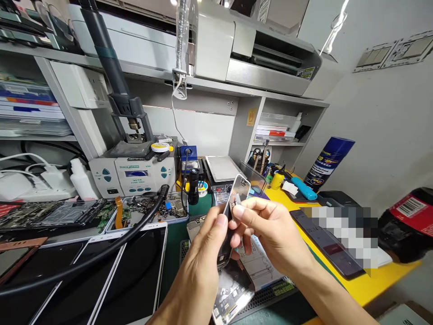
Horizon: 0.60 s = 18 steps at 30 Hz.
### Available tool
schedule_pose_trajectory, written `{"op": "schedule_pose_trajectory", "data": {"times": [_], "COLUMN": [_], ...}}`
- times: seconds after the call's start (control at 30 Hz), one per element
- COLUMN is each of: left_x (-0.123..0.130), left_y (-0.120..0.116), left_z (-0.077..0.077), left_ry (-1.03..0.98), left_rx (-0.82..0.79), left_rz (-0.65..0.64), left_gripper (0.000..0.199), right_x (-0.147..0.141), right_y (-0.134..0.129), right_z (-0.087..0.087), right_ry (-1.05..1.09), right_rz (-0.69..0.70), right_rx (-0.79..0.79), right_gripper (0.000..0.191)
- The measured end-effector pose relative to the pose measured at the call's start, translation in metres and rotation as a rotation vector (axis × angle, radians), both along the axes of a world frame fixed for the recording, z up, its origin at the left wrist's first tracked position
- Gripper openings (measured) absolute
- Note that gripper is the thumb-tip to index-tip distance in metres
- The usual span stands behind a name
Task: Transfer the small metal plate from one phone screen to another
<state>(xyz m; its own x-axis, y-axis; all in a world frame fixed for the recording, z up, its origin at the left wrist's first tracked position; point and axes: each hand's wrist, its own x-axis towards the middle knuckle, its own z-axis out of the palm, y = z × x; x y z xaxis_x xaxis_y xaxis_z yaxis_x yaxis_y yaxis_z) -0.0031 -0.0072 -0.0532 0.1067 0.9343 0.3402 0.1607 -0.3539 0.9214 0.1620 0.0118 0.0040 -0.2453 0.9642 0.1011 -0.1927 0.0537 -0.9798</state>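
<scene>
My left hand grips a slim phone screen panel by its edge, tilted up in front of me. My right hand is closed at the panel's face, thumb and finger pinching a small greyish piece; whether it is a film tab or a part I cannot tell. Below both hands lies an opened phone body with its inner parts showing. A printed box or sheet sits beside it, partly hidden by my right hand.
A black hose crosses the left side over several phone screens. Behind stands a hot air station. A phone, a blue spray can and a cola bottle occupy the right.
</scene>
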Motion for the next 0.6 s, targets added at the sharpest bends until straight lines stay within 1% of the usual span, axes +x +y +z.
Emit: {"op": "schedule_pose_trajectory", "data": {"times": [0.07,0.1,0.2,0.27,0.33,0.4,0.47,0.53,0.6], "left_x": [-0.001,-0.002,-0.006,-0.006,-0.003,0.001,0.004,0.004,0.003], "left_y": [0.002,0.003,0.004,0.003,0.002,0.000,-0.002,-0.003,-0.003], "left_z": [-0.004,-0.006,-0.010,-0.007,0.002,0.016,0.032,0.044,0.050], "left_ry": [0.020,0.018,-0.002,-0.019,-0.054,-0.093,-0.118,-0.107,-0.057], "left_rx": [0.011,0.013,-0.007,-0.063,-0.178,-0.242,-0.239,-0.192,-0.131], "left_rz": [0.034,0.028,-0.037,-0.049,-0.011,-0.006,-0.025,-0.049,0.004], "left_gripper": [0.043,0.043,0.041,0.042,0.046,0.052,0.053,0.051,0.047], "right_x": [-0.001,-0.001,-0.002,-0.002,-0.002,-0.002,-0.001,0.001,0.003], "right_y": [0.000,0.000,0.001,0.001,0.001,0.001,0.000,0.000,-0.001], "right_z": [0.000,0.000,0.000,0.000,0.001,0.002,0.003,0.003,0.003], "right_ry": [-0.003,-0.004,-0.006,-0.004,0.004,0.024,0.066,0.131,0.189], "right_rz": [-0.004,-0.002,-0.003,-0.002,0.001,-0.006,-0.045,-0.098,-0.124], "right_rx": [-0.007,-0.010,-0.011,-0.013,-0.013,-0.007,0.006,0.028,0.056], "right_gripper": [0.031,0.032,0.032,0.032,0.032,0.031,0.029,0.026,0.025]}}
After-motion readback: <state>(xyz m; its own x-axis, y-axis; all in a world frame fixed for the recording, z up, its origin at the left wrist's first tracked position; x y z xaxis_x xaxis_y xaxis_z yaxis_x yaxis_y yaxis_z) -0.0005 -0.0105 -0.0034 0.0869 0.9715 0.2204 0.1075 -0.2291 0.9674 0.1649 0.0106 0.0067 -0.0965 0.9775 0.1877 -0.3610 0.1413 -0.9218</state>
